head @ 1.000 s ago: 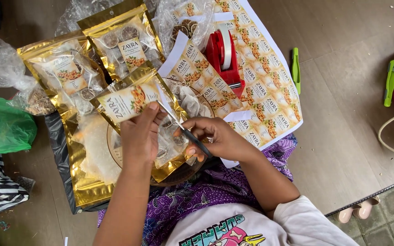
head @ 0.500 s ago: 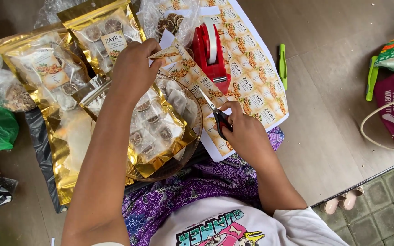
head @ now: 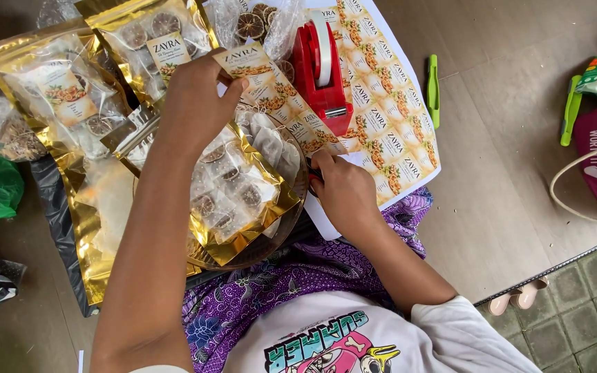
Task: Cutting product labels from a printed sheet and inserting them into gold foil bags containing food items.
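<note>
The label strip [head: 278, 97] lay over the gold pouch [head: 243, 200], near the label sheet [head: 395, 131]. The left hand [head: 195, 103] pinched its upper end. The right hand [head: 343, 193] was closed on scissors [head: 314, 174] at its lower end. Best practice: keep the strip taut and cut squarely between labels.

Soft even daylight, sharp focus, glare on gold pouches [head: 91, 207].
</note>
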